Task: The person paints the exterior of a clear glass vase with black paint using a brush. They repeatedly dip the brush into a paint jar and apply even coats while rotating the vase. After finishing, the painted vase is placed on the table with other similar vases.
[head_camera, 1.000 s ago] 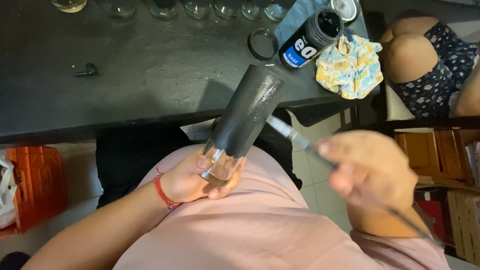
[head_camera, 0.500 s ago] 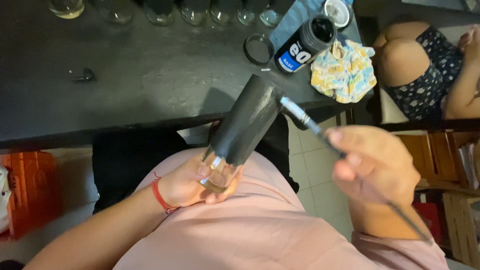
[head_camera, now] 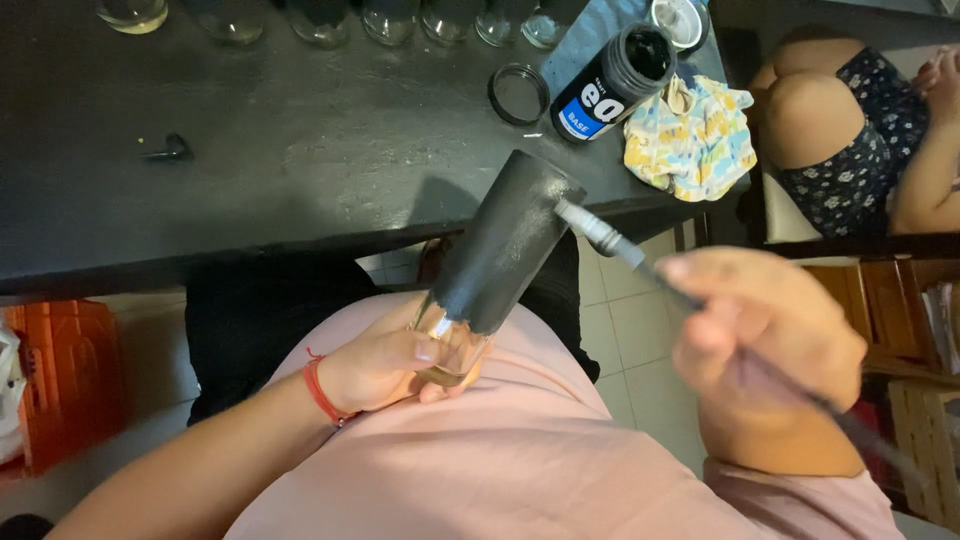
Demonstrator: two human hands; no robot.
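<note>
Below the black table (head_camera: 250, 170), left hand (head_camera: 385, 365) grips the glass (head_camera: 490, 265), right hand (head_camera: 765, 340) clamps the brush (head_camera: 605, 235) touching its top.

**Room and obstacles around our hands**

Open air over our lap, between table edge (head_camera: 300, 262) and chest; both hands work there. Ahead on the table: paint jar (head_camera: 612, 82), loose ring lid (head_camera: 519, 95) and patterned cloth (head_camera: 690, 138) crowd the right corner. Row of glass jars (head_camera: 320, 18) lines the far edge. Broad bare tabletop left of centre, only a small dark piece (head_camera: 170, 152). Orange crate (head_camera: 55, 380) low left; seated person (head_camera: 850, 140) close right.
</note>
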